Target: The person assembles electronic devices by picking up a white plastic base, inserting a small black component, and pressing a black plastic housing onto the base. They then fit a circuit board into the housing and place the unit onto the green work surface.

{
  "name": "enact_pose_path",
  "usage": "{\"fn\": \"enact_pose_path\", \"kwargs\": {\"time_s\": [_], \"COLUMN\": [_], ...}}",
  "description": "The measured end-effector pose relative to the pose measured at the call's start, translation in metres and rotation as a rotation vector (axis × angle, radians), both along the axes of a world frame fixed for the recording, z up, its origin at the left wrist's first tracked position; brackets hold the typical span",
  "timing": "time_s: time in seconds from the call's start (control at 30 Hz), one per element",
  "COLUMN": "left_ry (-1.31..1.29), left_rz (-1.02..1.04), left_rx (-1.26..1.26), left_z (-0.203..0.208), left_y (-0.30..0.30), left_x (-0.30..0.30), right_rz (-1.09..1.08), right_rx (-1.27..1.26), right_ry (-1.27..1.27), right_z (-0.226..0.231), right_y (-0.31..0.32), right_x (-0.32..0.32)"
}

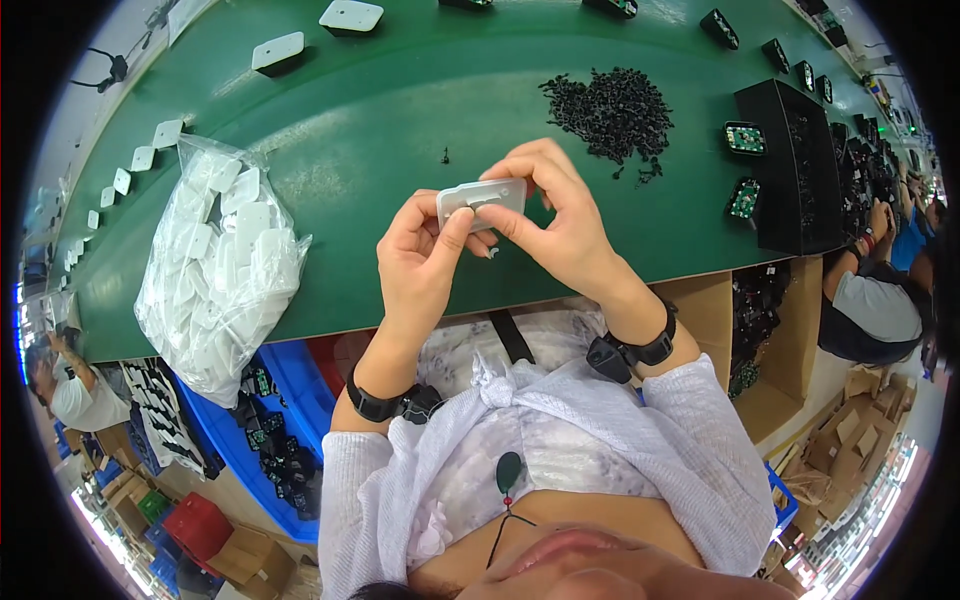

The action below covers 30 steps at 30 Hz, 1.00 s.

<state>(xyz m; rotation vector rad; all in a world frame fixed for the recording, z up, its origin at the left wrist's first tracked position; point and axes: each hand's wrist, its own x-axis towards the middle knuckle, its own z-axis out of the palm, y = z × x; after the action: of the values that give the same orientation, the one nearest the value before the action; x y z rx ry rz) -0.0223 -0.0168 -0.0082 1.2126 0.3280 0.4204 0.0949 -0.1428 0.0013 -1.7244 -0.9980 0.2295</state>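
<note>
Over the near edge of the green table, I hold a thin, pale white plastic cover (460, 194) up between both hands. My left hand (412, 258) grips its left side, thumb pressed on the face. My right hand (565, 218) has its thumb at the lower middle and its index finger curled over the top right edge. A small pale piece seems to lie against the cover by the thumbs, too small to name. Just beyond my hands, a single small black part (446, 157) stands on the table. Farther right lies a heap of small black parts (610, 112).
A clear bag of white covers (225, 270) sits at the left table edge. White-topped cases (278, 53) line the far left. On the right are a black bin (790, 165) and green circuit boards (745, 138). Blue bins (290, 390) stand below the table. Other people work at both sides.
</note>
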Motion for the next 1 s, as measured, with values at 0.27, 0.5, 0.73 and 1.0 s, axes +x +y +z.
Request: {"fn": "enact_pose_path", "kwargs": {"time_s": [0.27,0.5,0.73,1.0], "left_ry": [0.052,0.149,0.097,0.461], "left_rz": [-0.065,-0.075,0.106,0.163], "left_rx": [-0.032,-0.028,-0.105,0.975], "left_z": [-0.003,0.003,-0.006,-0.006], "left_y": [0.010,0.038,0.082,0.120], "left_x": [-0.016,-0.017,-0.013,0.010], "right_rz": [0.082,0.363,0.476,-0.150], "right_rx": [-0.164,-0.232,-0.297,-0.841], "right_ry": [0.339,0.524,0.318,-0.844], "right_z": [0.004,0.012,0.013,0.021], "right_y": [0.004,0.031,0.084,0.179], "right_x": [-0.005,0.019,0.051,0.183]}}
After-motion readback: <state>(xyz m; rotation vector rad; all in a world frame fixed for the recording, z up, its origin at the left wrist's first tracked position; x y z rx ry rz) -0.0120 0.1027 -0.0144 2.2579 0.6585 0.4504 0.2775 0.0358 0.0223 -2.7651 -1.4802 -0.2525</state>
